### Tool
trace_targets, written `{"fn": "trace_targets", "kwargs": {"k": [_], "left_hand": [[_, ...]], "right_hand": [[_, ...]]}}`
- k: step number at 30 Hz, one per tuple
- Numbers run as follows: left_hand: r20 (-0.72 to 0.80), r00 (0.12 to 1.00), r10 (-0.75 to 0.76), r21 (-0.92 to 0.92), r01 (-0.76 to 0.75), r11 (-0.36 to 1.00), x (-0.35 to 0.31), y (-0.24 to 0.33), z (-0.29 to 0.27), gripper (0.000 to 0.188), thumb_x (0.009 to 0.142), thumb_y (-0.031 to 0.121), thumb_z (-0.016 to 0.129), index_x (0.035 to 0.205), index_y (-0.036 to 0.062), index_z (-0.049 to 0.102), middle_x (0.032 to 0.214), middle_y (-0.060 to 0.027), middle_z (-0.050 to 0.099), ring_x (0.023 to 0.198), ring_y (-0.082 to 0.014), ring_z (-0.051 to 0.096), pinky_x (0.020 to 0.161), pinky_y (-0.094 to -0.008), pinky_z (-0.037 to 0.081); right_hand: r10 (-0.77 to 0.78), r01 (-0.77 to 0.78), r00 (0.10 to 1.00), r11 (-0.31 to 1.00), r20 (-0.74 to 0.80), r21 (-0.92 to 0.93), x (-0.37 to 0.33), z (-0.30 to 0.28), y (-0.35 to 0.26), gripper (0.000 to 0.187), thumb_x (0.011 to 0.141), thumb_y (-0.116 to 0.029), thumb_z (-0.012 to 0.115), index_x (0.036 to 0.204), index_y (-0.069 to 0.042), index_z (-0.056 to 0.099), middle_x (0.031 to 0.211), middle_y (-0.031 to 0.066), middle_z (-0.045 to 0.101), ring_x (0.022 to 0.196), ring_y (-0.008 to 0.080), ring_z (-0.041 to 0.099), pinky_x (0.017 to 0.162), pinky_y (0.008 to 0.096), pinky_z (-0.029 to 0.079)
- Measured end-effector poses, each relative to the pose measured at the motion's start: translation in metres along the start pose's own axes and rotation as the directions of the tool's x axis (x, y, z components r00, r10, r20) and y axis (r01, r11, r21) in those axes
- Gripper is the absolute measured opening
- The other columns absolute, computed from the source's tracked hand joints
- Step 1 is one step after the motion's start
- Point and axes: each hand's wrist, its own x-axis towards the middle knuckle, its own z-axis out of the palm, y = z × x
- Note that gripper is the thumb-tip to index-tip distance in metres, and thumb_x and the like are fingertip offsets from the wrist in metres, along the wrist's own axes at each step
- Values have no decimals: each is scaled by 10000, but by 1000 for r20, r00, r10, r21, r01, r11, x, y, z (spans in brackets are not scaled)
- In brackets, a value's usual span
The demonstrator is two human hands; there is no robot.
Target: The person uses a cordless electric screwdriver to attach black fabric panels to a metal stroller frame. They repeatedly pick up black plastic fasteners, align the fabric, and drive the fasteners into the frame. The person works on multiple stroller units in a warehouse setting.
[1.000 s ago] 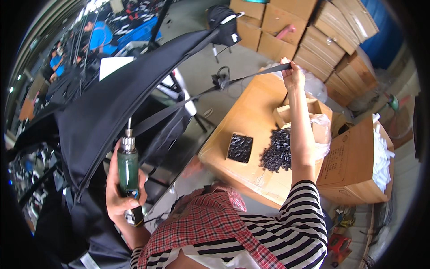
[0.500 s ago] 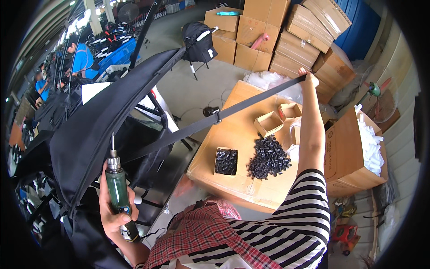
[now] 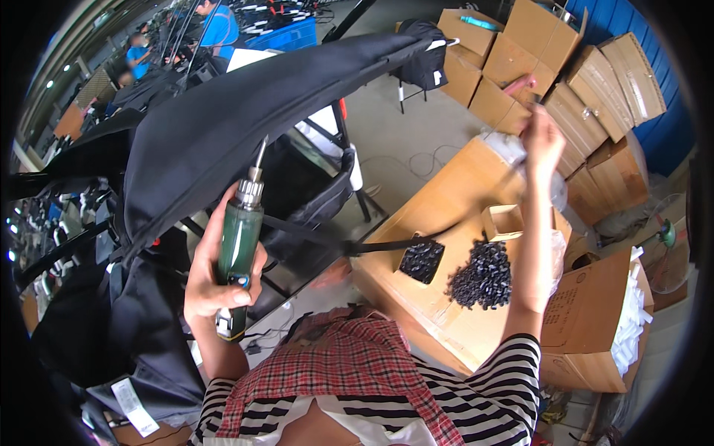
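Observation:
My left hand point(image 3: 204, 279) is wrapped round a green electric screwdriver point(image 3: 239, 241), whose bit points up in front of a large black fabric cover point(image 3: 253, 111). That cover stretches over a dark frame, seemingly a stroller, at the left. My right arm reaches far out to the right. At its end, my right hand point(image 3: 543, 137) is closed on a black webbing strap point(image 3: 387, 245). The strap sags in a slack, motion-blurred curve over the carton table, running back to the black fabric. A dark tip sticks out above my right fingers.
On a large carton point(image 3: 405, 197) lie a heap of small black plastic parts point(image 3: 482, 279), an open box point(image 3: 422, 260) of them and another small box point(image 3: 503, 223). Stacked cartons point(image 3: 520, 56) stand behind. A carton of white pieces point(image 3: 587, 320) and a fan point(image 3: 667, 232) are at right.
The strap has gone from taut to slack, still in my right hand. My view has turned, shifting the scene. The screwdriver stays in my left hand.

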Motion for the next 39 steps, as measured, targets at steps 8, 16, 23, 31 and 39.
{"fn": "trace_targets", "kwargs": {"k": [8,16,23,31,39], "left_hand": [[0,1000,19,30,-19,999,0,3,1,1308,560,86,890,1608,88,107,826,-136,594,503,-175,612,452,-264,521],[6,1000,21,20,-21,1000,2,5,6,1276,579,40,860,1610,79,109,836,-146,585,543,-170,593,473,-276,536],[22,1000,20,43,-21,999,3,6,4,1268,580,41,856,1605,56,110,843,-147,590,545,-168,596,470,-268,526],[47,999,18,51,-20,998,4,6,1,1263,595,57,859,1610,69,108,840,-136,577,531,-154,580,475,-265,526],[47,999,15,62,-18,998,4,6,1,1266,600,70,863,1613,77,104,826,-131,570,529,-158,587,482,-264,523]], "right_hand": [[-546,554,809,832,215,27,-165,192,-79,247,951,-193,639,757,-41,642,559,160,602,516,336,642,508,416,532],[-512,547,827,829,233,-119,-165,226,-82,196,919,-170,677,787,-26,678,602,161,638,540,351,652,513,416,526],[-452,481,870,865,197,-139,-159,229,-76,204,905,-178,683,783,-15,702,595,168,636,540,355,655,538,427,534],[-352,386,918,900,185,-202,-155,233,-72,295,903,-207,675,677,-17,662,551,181,603,531,376,640,546,430,533],[-355,388,918,896,174,-216,-152,236,-68,316,900,-217,656,659,-13,661,573,211,608,563,405,647,577,454,543]]}}
